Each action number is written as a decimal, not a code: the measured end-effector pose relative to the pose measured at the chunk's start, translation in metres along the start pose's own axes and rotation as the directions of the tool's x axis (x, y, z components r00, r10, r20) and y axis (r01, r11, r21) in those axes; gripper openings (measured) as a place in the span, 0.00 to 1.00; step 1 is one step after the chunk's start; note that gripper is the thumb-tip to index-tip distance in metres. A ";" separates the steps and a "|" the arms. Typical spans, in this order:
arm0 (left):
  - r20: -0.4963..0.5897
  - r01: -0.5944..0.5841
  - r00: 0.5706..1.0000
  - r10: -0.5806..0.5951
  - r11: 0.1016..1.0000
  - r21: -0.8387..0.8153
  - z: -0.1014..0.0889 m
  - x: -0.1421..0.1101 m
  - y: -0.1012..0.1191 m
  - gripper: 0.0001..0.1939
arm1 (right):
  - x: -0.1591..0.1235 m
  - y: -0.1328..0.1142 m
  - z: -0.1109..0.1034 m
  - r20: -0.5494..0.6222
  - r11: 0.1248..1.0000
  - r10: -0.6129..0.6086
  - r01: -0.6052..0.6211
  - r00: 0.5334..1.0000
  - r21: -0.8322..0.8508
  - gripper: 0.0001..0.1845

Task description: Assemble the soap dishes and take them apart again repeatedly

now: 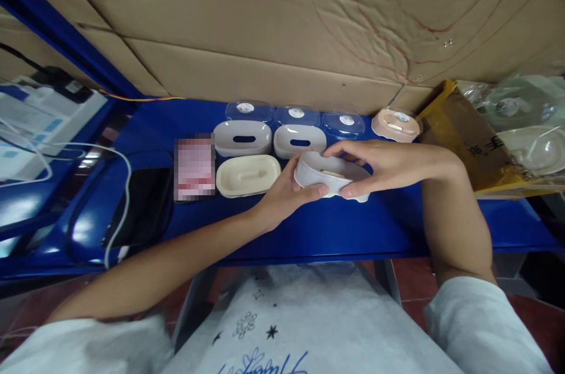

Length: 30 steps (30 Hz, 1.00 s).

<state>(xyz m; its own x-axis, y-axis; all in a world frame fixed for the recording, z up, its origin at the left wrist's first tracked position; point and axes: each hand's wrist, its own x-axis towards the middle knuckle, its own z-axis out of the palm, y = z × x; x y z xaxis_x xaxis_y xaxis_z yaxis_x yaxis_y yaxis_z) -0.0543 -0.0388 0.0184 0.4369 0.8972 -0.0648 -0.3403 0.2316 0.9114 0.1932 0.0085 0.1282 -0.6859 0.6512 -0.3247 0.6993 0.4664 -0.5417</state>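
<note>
Between both hands, a pale grey oval plastic box body [315, 170] is held tilted over the blue table, with a cream part showing inside and under it. My left hand [293, 191] grips its left end, the thumb along the near wall. On the right end, my right hand [366, 167] has its thumb at the near side and its fingers over the far rim. Just left of the held box lies a cream oval tray [248, 176]. Behind stand two grey oval box bodies, one at left [242, 139] and one nearer the middle [300, 142], each with a slot in its floor.
Clear lids with round stickers [249, 109] line the back of the blue table [309, 233]. At right are a peach box with a lid [396, 125] and a cardboard carton [468, 144] of wrapped parts. A pixelated pink item [194, 167], a phone [139, 206] and a white cable lie left.
</note>
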 end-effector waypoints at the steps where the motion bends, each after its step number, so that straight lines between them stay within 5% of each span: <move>1: 0.000 0.002 1.000 -0.002 1.000 0.003 0.000 0.000 0.000 0.48 | 0.000 0.000 0.000 0.014 1.000 -0.003 0.003 1.000 0.003 0.44; 9: 0.026 -0.019 1.000 0.017 0.999 0.046 0.000 -0.005 -0.006 0.53 | -0.004 -0.007 -0.001 0.074 1.000 0.030 -0.029 0.997 -0.007 0.44; 14: 0.114 -0.091 0.990 0.085 0.995 0.050 0.001 -0.007 -0.017 0.42 | -0.008 -0.012 -0.006 0.146 0.997 0.024 -0.035 0.989 0.070 0.40; 18: 0.178 -0.123 0.978 0.111 0.991 0.056 0.003 -0.011 -0.013 0.41 | -0.012 -0.013 -0.006 0.074 0.988 -0.049 0.037 0.996 0.153 0.37; 22: 0.220 -0.051 0.974 0.053 0.999 -0.019 0.007 -0.015 -0.006 0.51 | -0.015 -0.024 0.003 0.031 0.998 0.038 -0.040 0.999 0.057 0.41; 30: 0.234 -0.043 0.971 0.054 0.998 -0.052 0.002 -0.007 -0.010 0.43 | -0.009 -0.034 0.009 -0.009 0.994 0.107 -0.106 0.994 0.026 0.55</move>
<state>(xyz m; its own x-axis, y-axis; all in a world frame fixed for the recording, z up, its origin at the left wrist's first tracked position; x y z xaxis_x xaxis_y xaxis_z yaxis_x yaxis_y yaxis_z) -0.0524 -0.0483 0.0102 0.6003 0.7956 0.0810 -0.4013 0.2120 0.8911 0.1734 -0.0187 0.1427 -0.6056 0.7027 -0.3735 0.7628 0.3788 -0.5241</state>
